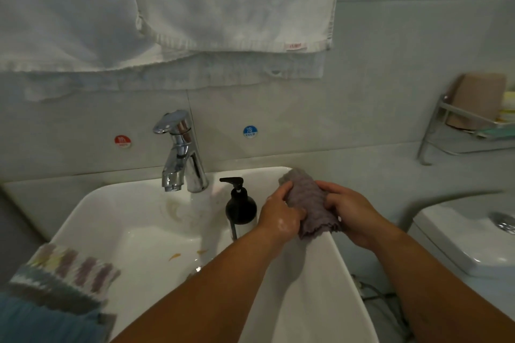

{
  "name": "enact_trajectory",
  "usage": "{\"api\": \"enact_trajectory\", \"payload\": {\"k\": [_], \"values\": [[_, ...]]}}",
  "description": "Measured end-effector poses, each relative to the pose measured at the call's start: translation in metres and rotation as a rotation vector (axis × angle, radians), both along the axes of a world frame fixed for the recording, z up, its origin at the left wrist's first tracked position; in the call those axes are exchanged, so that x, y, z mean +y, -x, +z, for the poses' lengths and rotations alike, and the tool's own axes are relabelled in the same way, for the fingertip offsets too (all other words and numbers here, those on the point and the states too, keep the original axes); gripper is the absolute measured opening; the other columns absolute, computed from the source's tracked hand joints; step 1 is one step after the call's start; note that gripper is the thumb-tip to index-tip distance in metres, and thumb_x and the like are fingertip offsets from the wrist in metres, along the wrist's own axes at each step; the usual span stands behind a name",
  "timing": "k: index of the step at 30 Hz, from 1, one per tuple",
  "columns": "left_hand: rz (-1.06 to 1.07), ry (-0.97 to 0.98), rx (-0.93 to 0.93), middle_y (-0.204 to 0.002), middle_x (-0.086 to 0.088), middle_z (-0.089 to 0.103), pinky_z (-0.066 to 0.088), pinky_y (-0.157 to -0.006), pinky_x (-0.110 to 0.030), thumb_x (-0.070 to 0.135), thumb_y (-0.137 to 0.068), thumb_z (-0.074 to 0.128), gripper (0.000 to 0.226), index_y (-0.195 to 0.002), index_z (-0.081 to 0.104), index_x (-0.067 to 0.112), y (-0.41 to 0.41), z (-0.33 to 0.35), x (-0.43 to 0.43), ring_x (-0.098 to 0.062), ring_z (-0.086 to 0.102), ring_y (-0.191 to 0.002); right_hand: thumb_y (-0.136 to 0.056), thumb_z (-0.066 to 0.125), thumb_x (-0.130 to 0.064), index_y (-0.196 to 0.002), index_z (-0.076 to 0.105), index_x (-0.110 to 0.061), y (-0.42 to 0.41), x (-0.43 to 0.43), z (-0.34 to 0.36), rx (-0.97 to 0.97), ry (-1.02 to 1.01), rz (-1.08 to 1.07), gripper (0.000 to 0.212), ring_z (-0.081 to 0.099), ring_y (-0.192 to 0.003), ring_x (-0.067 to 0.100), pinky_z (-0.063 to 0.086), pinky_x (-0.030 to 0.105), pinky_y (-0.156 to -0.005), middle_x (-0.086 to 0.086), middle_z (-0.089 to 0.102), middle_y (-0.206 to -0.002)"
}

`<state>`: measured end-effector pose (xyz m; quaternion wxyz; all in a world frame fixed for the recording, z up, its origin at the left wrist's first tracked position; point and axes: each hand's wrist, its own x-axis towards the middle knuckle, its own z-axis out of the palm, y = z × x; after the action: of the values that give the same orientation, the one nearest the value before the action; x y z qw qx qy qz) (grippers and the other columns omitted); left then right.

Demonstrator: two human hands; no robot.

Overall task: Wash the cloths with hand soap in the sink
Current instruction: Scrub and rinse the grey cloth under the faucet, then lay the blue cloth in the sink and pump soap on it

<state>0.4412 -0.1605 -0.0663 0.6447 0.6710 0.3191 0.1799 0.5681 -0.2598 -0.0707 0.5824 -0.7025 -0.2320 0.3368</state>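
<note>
Head view: left hand [280, 218] and right hand [349, 210] both have fingers clenched on the purple cloth [310, 203], bunched over the sink [156, 231] right rim beside the soap bottle [241, 207]. Best to rub the soapy folds against each other and shift inward over the basin so drips stay in; the striped cloth [75, 267] waits on the left rim.

The scene is dim and flat, with a grey-green cast and fine grain. The chrome faucet [182, 153] carries the sharpest glints, on its lever and spout. Below it, the white sink [111, 217] darkens toward its near wall. Far right of the faucet, the toilet tank [459, 239] and wire rack [468, 114] bend and smear; lower left of it, the striped cloth [72, 267] is blurred.
</note>
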Motion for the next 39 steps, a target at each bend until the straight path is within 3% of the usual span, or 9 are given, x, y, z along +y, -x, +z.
{"api": "enact_trajectory", "payload": {"k": [2,5,10,12,14,16,25,33,39], "values": [[-0.007,0.053,-0.008,-0.151,-0.007,0.045,0.050,-0.107,-0.045,-0.006,-0.095,0.060,0.073,-0.156,0.035,0.025,0.005,0.001,-0.004,-0.030,0.055,-0.129,-0.088,0.047,0.002,-0.113,0.072,-0.032,0.002,-0.010,0.002,-0.036,0.068,0.031,0.049,0.071,-0.087,0.015,0.057,0.030,-0.065,-0.005,0.077,-0.103],[-0.054,0.024,0.096,-0.143,-0.005,0.048,0.051,-0.106,-0.046,0.002,-0.094,0.067,0.069,-0.153,0.038,0.023,0.024,0.002,-0.007,-0.030,0.054,-0.127,-0.093,0.061,-0.012,-0.120,0.070,-0.029,-0.001,-0.029,0.004,-0.143,0.217,0.033,0.033,0.067,-0.095,0.021,0.056,0.033,-0.074,0.004,0.074,-0.108],[-0.203,0.027,0.275,-0.115,-0.007,0.059,0.062,-0.076,-0.032,0.003,-0.092,0.070,0.054,-0.141,0.049,0.012,0.086,0.006,0.003,-0.023,0.066,-0.098,-0.090,0.073,-0.034,-0.131,0.063,-0.028,0.024,-0.055,0.033,-0.798,0.407,0.019,0.042,0.063,-0.096,0.011,0.045,0.024,-0.082,-0.002,0.061,-0.126],[-0.237,-0.112,0.319,-0.107,-0.004,0.064,0.057,-0.070,-0.027,0.008,-0.094,0.069,0.044,-0.136,0.054,0.012,0.119,0.017,0.012,-0.017,0.065,-0.087,-0.087,0.076,-0.032,-0.124,0.065,-0.030,0.053,-0.052,0.048,-0.897,0.303,0.082,0.038,0.063,-0.092,0.006,0.043,0.018,-0.078,-0.007,0.062,-0.117],[-0.281,-0.428,0.443,-0.119,0.000,0.066,0.055,-0.084,-0.027,0.021,-0.095,0.070,0.043,-0.136,0.057,0.019,0.154,0.029,0.026,-0.016,0.065,-0.099,-0.085,0.077,-0.033,-0.123,0.064,-0.035,0.088,-0.039,0.056,-0.973,0.290,0.242,0.040,0.063,-0.092,0.003,0.043,0.010,-0.074,-0.013,0.061,-0.110],[-0.328,-0.633,0.531,-0.125,0.004,0.066,0.053,-0.088,-0.023,0.030,-0.096,0.069,0.043,-0.137,0.057,0.024,0.191,0.044,0.040,-0.013,0.063,-0.105,-0.087,0.075,-0.040,-0.127,0.059,-0.041,0.125,-0.021,0.055,-0.996,0.311,0.435,0.044,0.061,-0.097,0.000,0.046,0.009,-0.077,-0.018,0.057,-0.116],[-0.246,-0.958,0.730,-0.102,0.011,0.070,0.052,-0.085,-0.023,0.030,-0.095,0.069,0.028,-0.123,0.068,0.027,0.356,0.086,0.108,-0.007,0.062,-0.085,-0.091,0.070,-0.044,-0.134,0.054,-0.041,0.263,0.078,0.010,-0.983,0.285,0.868,0.046,0.059,-0.105,0.004,0.052,0.021,-0.092,-0.015,0.054,-0.133],[-0.069,-0.922,0.701,-0.096,0.013,0.070,0.044,-0.075,-0.005,0.020,-0.091,0.073,0.026,-0.116,0.071,0.026,0.436,0.069,0.157,-0.004,0.067,-0.087,-0.093,0.069,-0.036,-0.128,0.064,-0.032,0.330,0.141,0.012,-1.014,0.147,0.944,0.036,0.058,-0.098,0.005,0.050,0.021,-0.085,-0.013,0.065,-0.121],[-0.029,-0.796,0.586,-0.103,0.012,0.071,0.051,-0.078,-0.012,0.013,-0.089,0.073,0.025,-0.109,0.069,0.027,0.444,0.033,0.164,-0.006,0.069,-0.093,-0.086,0.076,-0.032,-0.106,0.068,-0.029,0.338,0.150,0.004,-0.949,0.163,0.843,0.022,0.064,-0.089,0.006,0.056,0.028,-0.086,-0.014,0.069,-0.100]]}}
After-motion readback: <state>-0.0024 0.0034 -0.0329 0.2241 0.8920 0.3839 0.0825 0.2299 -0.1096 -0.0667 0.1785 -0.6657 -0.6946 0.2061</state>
